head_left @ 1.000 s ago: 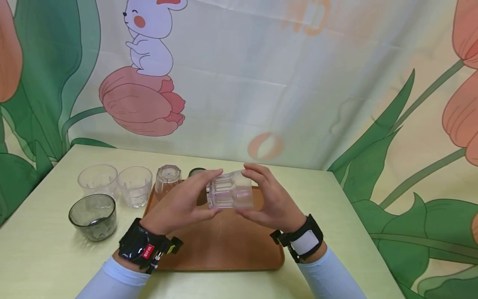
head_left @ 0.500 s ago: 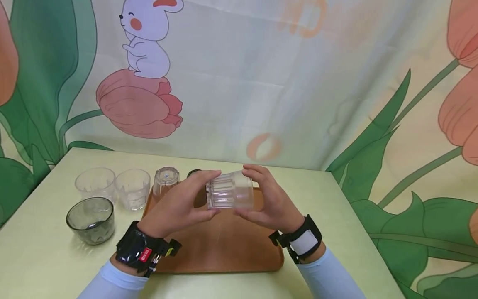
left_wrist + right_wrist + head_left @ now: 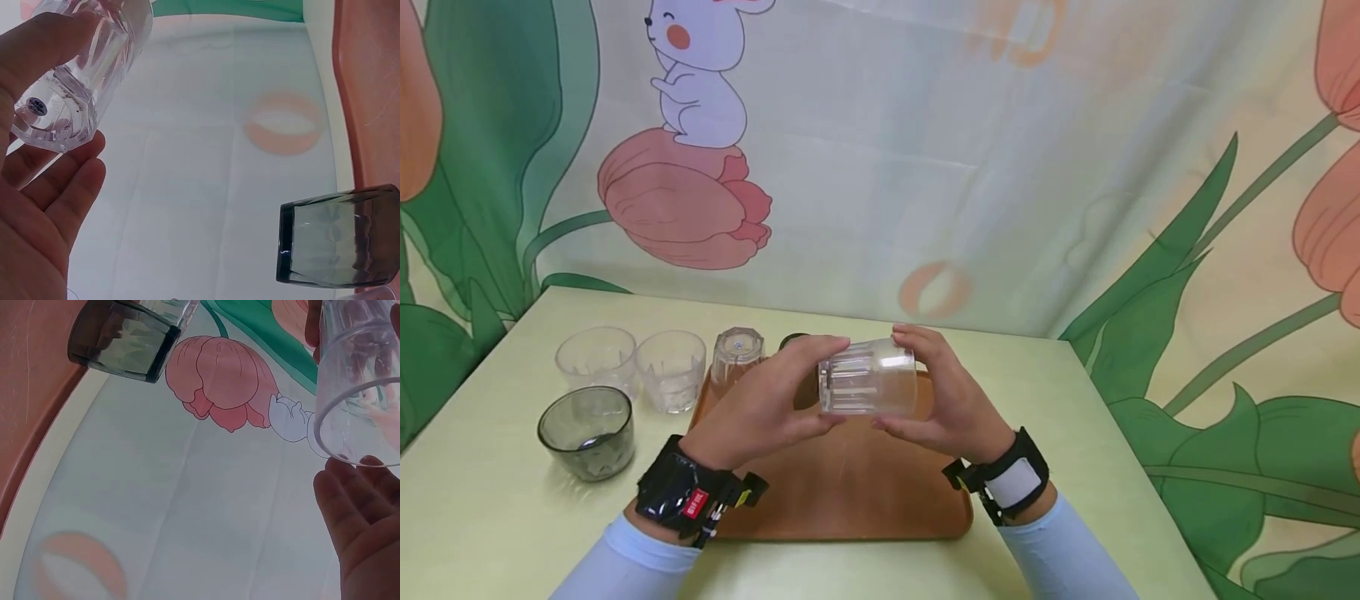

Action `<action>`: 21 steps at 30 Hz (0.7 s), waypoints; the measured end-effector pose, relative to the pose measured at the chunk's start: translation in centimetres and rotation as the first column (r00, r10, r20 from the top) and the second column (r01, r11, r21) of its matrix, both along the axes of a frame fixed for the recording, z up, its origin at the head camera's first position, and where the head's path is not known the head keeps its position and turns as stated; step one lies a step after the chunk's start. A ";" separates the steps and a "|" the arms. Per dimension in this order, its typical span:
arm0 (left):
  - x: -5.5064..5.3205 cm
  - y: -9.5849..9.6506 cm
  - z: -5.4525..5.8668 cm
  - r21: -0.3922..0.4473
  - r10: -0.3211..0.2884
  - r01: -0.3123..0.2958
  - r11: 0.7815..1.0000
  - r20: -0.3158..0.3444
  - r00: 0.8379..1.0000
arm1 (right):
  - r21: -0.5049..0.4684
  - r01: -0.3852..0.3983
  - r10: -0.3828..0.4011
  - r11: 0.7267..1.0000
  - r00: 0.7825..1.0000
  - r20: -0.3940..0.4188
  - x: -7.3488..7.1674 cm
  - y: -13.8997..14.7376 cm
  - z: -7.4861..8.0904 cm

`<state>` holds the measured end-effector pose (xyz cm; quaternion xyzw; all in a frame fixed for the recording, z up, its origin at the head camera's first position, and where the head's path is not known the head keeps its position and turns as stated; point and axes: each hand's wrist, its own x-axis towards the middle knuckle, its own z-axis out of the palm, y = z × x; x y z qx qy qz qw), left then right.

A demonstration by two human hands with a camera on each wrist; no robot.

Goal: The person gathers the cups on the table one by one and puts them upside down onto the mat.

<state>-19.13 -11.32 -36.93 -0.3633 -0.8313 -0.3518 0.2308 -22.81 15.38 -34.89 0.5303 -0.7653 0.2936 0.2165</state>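
Head view: holding a clear glass point(image 3: 867, 379) on its side in mid-air above a brown tray point(image 3: 850, 500), pointing its base left and its open rim right. Pinching the base end between thumb and fingers of the left grip point(image 3: 752, 408), and pinching the rim end likewise with the right grip point(image 3: 958, 408). Wearing a black strap point(image 3: 673, 487) with a red label point(image 3: 696, 503) on the left wrist, a second strap point(image 3: 1028, 447) with a white patch point(image 3: 1013, 483) on the right wrist, and light blue sleeves point(image 3: 1067, 554) on both arms. Showing an upturned glass point(image 3: 737, 354) at the tray's far left corner and, near it, a smoky glass point(image 3: 331, 240), partly hidden behind the left grip. Showing also a ribbed cup point(image 3: 672, 372), a clear bowl point(image 3: 597, 358) and a gray bowl point(image 3: 587, 437), all sitting close together on the pale tabletop point(image 3: 490, 517) to the left of the tray. Closing off the background with a hanging cloth point(image 3: 865, 183) bearing a white rabbit point(image 3: 703, 108) perched on a pink tulip point(image 3: 677, 204), among green leaves point(image 3: 505, 142). Left wrist view: looking at the base of the clear glass, showing a round dark mark point(image 3: 36, 106) on it, and showing the smoky glass standing apart from it on the tray. Right wrist view: looking toward the open rim of the clear glass, with fingertips of the right grip against it.
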 end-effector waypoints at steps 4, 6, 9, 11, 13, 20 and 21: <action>0.0 0.0 0.1 0.005 0.002 -0.002 1.000 0.001 1.000 | 0.016 0.034 -0.034 0.999 0.999 -0.007 0.0 0.2 0.0; 0.0 0.0 0.1 0.004 0.005 -0.005 1.000 -0.003 1.000 | 0.028 0.043 -0.043 0.999 0.999 -0.021 0.0 0.2 0.0; -0.1 -0.1 0.1 0.003 0.009 -0.009 1.000 -0.008 1.000 | 0.047 0.044 -0.042 0.998 0.998 -0.053 -0.2 0.2 0.0; -0.1 -0.1 0.2 0.006 0.003 -0.003 1.000 -0.006 1.000 | 0.063 0.051 -0.046 0.997 0.996 -0.076 -0.4 0.2 0.0; -0.2 -0.1 0.3 0.015 -0.005 0.005 1.000 -0.001 1.000 | 0.073 0.060 -0.054 0.996 0.995 -0.084 -0.5 0.2 0.0; 0.2 0.0 0.2 0.037 -0.005 0.004 0.999 0.020 1.000 | 0.088 0.074 -0.066 0.993 0.994 -0.084 -0.2 -0.1 -0.2; 0.3 -0.1 0.2 0.035 -0.003 0.002 0.999 0.018 1.000 | 0.089 0.075 -0.068 0.993 0.994 -0.088 -0.1 -0.2 -0.3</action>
